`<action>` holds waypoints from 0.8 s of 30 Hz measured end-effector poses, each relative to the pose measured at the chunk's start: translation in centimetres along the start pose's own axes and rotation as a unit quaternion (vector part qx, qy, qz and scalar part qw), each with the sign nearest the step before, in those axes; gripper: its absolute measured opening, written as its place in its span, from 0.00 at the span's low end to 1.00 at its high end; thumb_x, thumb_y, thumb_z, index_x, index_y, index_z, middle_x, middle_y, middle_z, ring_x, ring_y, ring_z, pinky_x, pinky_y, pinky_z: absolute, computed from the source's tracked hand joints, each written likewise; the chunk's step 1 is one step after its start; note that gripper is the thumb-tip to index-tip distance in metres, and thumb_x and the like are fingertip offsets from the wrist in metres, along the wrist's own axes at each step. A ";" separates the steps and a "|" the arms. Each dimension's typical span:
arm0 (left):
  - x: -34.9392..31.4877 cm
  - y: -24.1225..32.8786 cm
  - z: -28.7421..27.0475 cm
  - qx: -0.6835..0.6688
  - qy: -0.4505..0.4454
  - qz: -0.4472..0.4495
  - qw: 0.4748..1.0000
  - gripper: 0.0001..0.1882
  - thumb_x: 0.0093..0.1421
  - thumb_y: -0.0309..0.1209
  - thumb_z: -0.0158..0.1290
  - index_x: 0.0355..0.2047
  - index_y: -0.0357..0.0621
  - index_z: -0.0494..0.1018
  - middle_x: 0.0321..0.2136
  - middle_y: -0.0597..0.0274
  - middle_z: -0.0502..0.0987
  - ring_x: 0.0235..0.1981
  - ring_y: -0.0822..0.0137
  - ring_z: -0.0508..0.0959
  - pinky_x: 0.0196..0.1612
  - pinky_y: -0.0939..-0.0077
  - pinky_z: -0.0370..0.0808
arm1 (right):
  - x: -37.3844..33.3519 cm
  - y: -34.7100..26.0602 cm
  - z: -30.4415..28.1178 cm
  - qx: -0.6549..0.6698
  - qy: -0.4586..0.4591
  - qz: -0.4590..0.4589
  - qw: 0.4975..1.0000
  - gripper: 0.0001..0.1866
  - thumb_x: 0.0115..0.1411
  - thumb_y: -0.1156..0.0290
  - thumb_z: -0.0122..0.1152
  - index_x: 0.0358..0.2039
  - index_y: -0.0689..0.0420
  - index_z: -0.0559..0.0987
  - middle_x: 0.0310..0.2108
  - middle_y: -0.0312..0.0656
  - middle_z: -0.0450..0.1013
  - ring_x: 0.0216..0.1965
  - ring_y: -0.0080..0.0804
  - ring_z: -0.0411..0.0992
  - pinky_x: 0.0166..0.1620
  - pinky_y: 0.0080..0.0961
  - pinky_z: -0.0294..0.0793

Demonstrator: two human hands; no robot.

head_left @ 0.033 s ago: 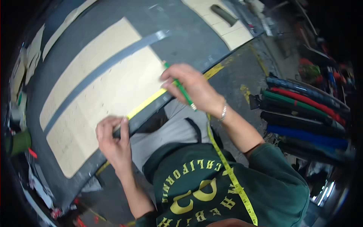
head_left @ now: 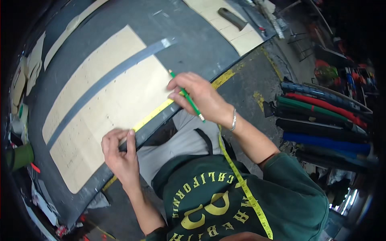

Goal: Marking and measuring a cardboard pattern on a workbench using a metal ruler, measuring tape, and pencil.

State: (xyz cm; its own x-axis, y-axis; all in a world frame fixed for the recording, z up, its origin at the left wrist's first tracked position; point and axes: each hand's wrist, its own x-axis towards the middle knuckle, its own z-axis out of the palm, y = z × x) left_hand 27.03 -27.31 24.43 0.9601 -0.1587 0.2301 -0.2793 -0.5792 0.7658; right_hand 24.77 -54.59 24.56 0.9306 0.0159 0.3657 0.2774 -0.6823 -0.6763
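Observation:
A cream pattern sheet (head_left: 94, 112) with rounded corners lies on the dark table. A curved grey strip (head_left: 86, 86) crosses it. Along the sheet's near edge a yellow tape measure (head_left: 153, 115) is stretched between my hands. My left hand (head_left: 120, 148) is closed, thumb and fingers pinching the tape's end at the table edge. My right hand (head_left: 201, 96) grips a green pencil (head_left: 189, 100), tip toward the sheet's right edge, while its fingers also rest at the tape. From beneath that hand the tape hangs past my lap and runs up over my green shirt.
At the table's far right, a dark-handled tool (head_left: 232, 18) lies on another cream piece (head_left: 245, 40). Rolls of coloured material (head_left: 325, 120) are stacked to the right. An olive cylinder (head_left: 21, 156) and a roll of tape (head_left: 23, 114) stand at the left edge.
The view has shifted slightly. My right hand, blurred before, is sharper, and the pencil in it has tilted a little. Both hands keep their holds.

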 end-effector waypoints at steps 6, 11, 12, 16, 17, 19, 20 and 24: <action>0.2 0.8 -0.1 0.007 -0.002 0.021 1.000 0.07 0.56 0.23 0.68 0.31 0.38 0.79 0.35 0.54 0.80 0.41 0.55 0.79 0.47 0.67 0.75 | -0.8 0.1 -0.6 -0.025 0.026 0.007 0.999 0.12 0.61 0.76 0.70 0.44 0.59 0.79 0.35 0.42 0.75 0.37 0.32 0.76 0.44 0.30 0.77; 0.6 1.2 0.5 -0.010 -0.001 -0.018 1.000 0.06 0.57 0.26 0.68 0.31 0.39 0.81 0.35 0.56 0.79 0.40 0.56 0.79 0.45 0.66 0.75 | -0.6 -0.3 -1.1 0.006 0.004 0.060 0.998 0.11 0.65 0.77 0.68 0.47 0.61 0.79 0.33 0.37 0.74 0.35 0.22 0.73 0.41 0.21 0.75; 0.6 1.3 0.3 -0.002 -0.002 -0.027 1.000 0.06 0.57 0.27 0.68 0.32 0.39 0.81 0.36 0.56 0.80 0.40 0.56 0.78 0.44 0.66 0.75 | -0.4 -0.3 -0.9 0.014 0.006 0.078 0.997 0.11 0.65 0.77 0.67 0.47 0.61 0.78 0.32 0.37 0.74 0.34 0.21 0.73 0.40 0.20 0.74; 0.4 0.8 0.2 0.015 0.001 -0.006 1.000 0.07 0.57 0.27 0.68 0.32 0.39 0.82 0.36 0.57 0.80 0.40 0.57 0.78 0.43 0.66 0.74 | -0.5 -0.2 -0.5 0.014 0.003 0.081 0.997 0.11 0.65 0.76 0.68 0.46 0.60 0.79 0.31 0.35 0.74 0.33 0.20 0.72 0.40 0.20 0.74; 0.4 0.7 0.1 0.017 0.000 -0.009 1.000 0.07 0.57 0.27 0.68 0.32 0.39 0.82 0.36 0.57 0.80 0.40 0.57 0.78 0.43 0.66 0.74 | -0.5 -0.3 -0.5 0.015 0.001 0.082 0.997 0.11 0.65 0.76 0.68 0.46 0.60 0.79 0.31 0.35 0.74 0.33 0.20 0.72 0.40 0.20 0.74; 0.4 0.8 0.1 0.017 0.000 -0.010 1.000 0.07 0.57 0.28 0.68 0.31 0.40 0.82 0.35 0.58 0.80 0.39 0.57 0.77 0.42 0.66 0.74 | -0.5 -0.5 -0.5 -0.012 0.004 0.079 0.997 0.11 0.65 0.75 0.69 0.47 0.60 0.79 0.31 0.35 0.74 0.34 0.20 0.72 0.40 0.19 0.74; 0.4 0.7 0.1 0.019 0.000 -0.013 1.000 0.07 0.57 0.28 0.68 0.31 0.40 0.82 0.35 0.58 0.80 0.39 0.57 0.77 0.42 0.66 0.74 | -0.6 -0.4 -0.4 -0.010 0.002 0.079 0.997 0.11 0.65 0.75 0.69 0.47 0.60 0.79 0.31 0.35 0.74 0.34 0.20 0.72 0.40 0.19 0.74; 0.3 0.6 0.1 0.021 0.004 -0.002 1.000 0.07 0.56 0.28 0.69 0.31 0.40 0.82 0.34 0.58 0.79 0.38 0.57 0.77 0.42 0.66 0.74 | -0.8 -0.2 -0.2 -0.011 0.007 0.080 0.997 0.12 0.64 0.74 0.70 0.47 0.59 0.80 0.32 0.34 0.74 0.35 0.19 0.72 0.41 0.18 0.74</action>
State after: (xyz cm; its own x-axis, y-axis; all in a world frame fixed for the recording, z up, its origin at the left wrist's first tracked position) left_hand 27.18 -27.76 24.89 0.9611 -0.1494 0.2325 -0.2745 -0.6128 0.7410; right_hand 23.96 -54.66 24.54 0.9588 -0.1048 0.2640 0.1207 -0.6911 -0.7126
